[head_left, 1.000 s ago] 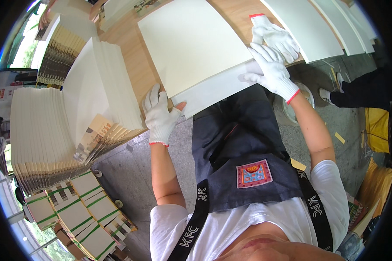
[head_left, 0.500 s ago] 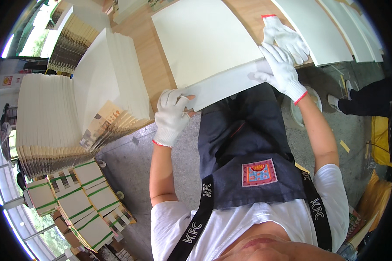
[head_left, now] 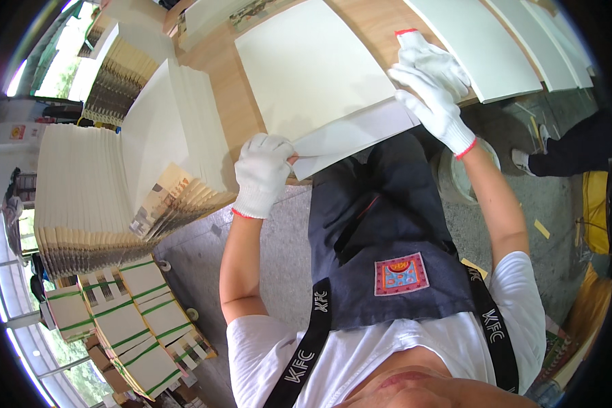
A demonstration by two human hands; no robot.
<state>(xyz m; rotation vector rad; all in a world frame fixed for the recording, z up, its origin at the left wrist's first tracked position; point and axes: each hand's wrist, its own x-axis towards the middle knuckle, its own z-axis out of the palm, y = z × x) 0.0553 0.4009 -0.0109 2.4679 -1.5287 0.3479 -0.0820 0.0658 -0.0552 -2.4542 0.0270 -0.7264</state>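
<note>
Fingers of the left hand (head_left: 262, 173), in a white knit glove, pinch the near left corner of a large cream sheet (head_left: 313, 75), closed on its folded-up edge. Fingers of the right hand (head_left: 438, 109), gloved the same way, press flat and spread on the near right corner, likely to pin the fold while the other corner is pulled taut. A second gloved hand (head_left: 432, 58) rests just beyond it at 1 o'clock; whose hand it is cannot be told.

That one sheet lies on the wooden table (head_left: 228, 95), directly ahead at 12 o'clock, its near edge turned up into a pale strip (head_left: 357, 136) running between the two corners. At 2 o'clock, three or so more cream sheets (head_left: 479, 44) lie side by side, apart from it. At 9 to 10 o'clock stands a fanned stack of folded pieces (head_left: 156, 149), too many to count, kept within the left arm's reach. At 7 o'clock, on the floor, sit about six bundles (head_left: 126, 316) tied with green bands. A dark apron (head_left: 381, 238) covers the person's front.
</note>
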